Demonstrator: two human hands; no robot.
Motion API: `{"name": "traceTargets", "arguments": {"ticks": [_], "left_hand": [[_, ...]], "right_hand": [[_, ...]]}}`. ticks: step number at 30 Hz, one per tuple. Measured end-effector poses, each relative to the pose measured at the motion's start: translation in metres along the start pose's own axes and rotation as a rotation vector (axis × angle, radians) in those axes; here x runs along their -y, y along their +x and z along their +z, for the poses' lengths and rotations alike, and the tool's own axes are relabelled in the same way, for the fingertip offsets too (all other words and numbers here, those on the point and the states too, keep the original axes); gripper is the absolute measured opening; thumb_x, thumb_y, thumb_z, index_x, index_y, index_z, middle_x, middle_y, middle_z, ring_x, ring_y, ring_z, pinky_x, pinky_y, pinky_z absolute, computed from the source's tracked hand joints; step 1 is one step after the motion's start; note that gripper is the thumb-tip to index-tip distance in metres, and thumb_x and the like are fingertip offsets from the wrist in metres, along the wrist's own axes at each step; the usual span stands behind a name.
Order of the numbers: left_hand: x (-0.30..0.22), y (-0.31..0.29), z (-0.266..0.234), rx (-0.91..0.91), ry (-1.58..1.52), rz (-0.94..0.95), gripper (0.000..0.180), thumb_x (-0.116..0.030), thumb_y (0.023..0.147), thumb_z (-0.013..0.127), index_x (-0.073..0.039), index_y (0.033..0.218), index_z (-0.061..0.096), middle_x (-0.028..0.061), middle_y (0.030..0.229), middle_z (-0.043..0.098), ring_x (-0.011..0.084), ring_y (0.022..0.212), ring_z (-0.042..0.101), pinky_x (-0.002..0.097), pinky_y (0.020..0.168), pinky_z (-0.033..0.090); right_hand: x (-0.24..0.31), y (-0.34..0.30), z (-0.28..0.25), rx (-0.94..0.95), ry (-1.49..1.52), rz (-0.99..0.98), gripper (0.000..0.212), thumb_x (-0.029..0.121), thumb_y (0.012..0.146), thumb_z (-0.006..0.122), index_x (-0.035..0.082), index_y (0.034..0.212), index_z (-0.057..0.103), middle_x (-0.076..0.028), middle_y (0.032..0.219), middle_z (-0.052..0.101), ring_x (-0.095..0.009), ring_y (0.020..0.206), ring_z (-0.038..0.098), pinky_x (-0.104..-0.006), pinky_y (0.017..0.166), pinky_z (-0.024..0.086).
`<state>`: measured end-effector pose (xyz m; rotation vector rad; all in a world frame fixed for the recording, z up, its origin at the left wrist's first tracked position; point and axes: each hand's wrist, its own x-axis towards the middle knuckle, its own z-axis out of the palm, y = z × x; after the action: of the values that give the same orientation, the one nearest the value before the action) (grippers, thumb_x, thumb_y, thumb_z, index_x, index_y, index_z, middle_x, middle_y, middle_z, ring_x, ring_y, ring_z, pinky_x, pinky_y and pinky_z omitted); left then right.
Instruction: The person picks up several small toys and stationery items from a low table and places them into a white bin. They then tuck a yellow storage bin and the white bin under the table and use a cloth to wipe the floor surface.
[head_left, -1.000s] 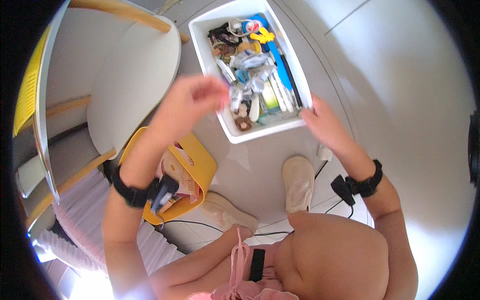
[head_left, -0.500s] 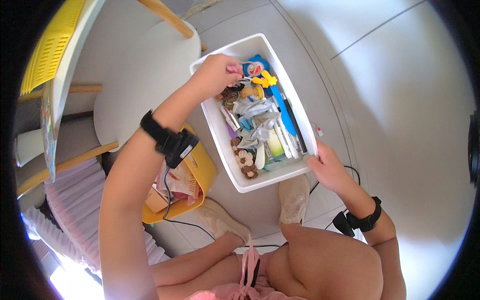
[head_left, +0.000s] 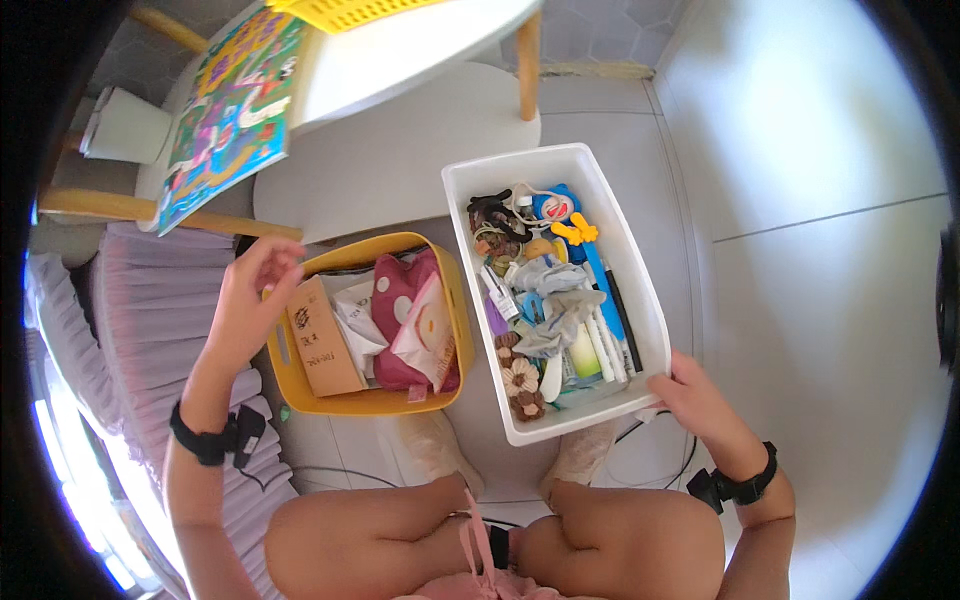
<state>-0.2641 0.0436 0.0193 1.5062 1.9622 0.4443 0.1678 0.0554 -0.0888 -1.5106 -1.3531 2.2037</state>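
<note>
My right hand (head_left: 690,395) grips the near right corner of a white plastic bin (head_left: 480,172). Mixed small items fill the bin: a blue round toy (head_left: 556,205), a yellow clip-like piece (head_left: 575,232), a long blue strip (head_left: 604,285), crumpled grey wrapping (head_left: 560,318) and brown and cream flower shapes (head_left: 520,376). My left hand (head_left: 262,280), fingers loosely bent and apart with nothing visible in them, hovers by the left rim of a yellow basket (head_left: 456,300). Inside the basket are a brown cardboard box (head_left: 325,340), white packets (head_left: 357,325) and a dark pink spotted item (head_left: 400,285).
Ahead stands a white table (head_left: 420,50) with wooden legs, a yellow perforated tray (head_left: 350,12) and a colourful book (head_left: 235,115). A lower white shelf (head_left: 400,165) sits beneath. Pleated pale fabric (head_left: 165,330) hangs at left. A black cable (head_left: 345,472) crosses the tiled floor.
My left hand has left the white bin and moved left and down to the yellow basket. My right hand still holds the bin's corner. The view has shifted, showing more of the basket.
</note>
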Motion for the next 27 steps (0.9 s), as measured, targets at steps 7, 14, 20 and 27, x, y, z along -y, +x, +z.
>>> {"name": "traceTargets", "arguments": {"ticks": [7,14,20,27], "left_hand": [[0.09,-0.103,-0.015,-0.325,0.188,-0.165,0.022,-0.005,0.082,0.055,-0.001,0.103,0.051,0.0057,0.083,0.056,0.0109,0.073,0.053,0.0245,0.063,0.043],[0.18,-0.211,0.06,-0.468,0.24,-0.326,0.051,-0.016,0.081,0.057,0.0,0.124,0.034,0.0136,0.1,0.053,0.0203,0.081,0.054,0.0313,0.068,0.045],[0.184,-0.246,0.087,-0.253,0.188,-0.63,0.048,-0.012,0.084,0.048,0.004,0.126,0.033,0.0166,0.112,0.053,0.0258,0.102,0.051,0.0322,0.084,0.041],[0.154,-0.294,0.089,-0.308,-0.285,-0.546,0.036,-0.001,0.083,0.043,0.001,0.118,0.047,0.0119,0.105,0.058,0.0183,0.099,0.052,0.0283,0.085,0.04]], "right_hand": [[-0.029,0.008,0.001,-0.005,-0.048,-0.155,0.03,0.006,0.081,0.042,-0.006,0.108,0.046,-0.009,0.086,0.056,-0.013,0.069,0.057,-0.0273,0.064,0.051],[-0.042,0.014,0.013,0.063,0.326,-0.119,0.035,0.002,0.085,0.04,-0.007,0.118,0.035,-0.017,0.098,0.053,-0.027,0.081,0.063,-0.0313,0.073,0.054],[-0.049,0.022,0.02,0.129,0.375,-0.204,0.036,-0.001,0.085,0.035,-0.008,0.12,0.03,-0.021,0.106,0.051,-0.032,0.086,0.061,-0.0342,0.078,0.054],[-0.06,0.019,0.036,0.085,0.557,-0.263,0.035,-0.001,0.084,0.035,-0.007,0.118,0.03,-0.022,0.109,0.05,-0.037,0.093,0.058,-0.0417,0.085,0.051]]}}
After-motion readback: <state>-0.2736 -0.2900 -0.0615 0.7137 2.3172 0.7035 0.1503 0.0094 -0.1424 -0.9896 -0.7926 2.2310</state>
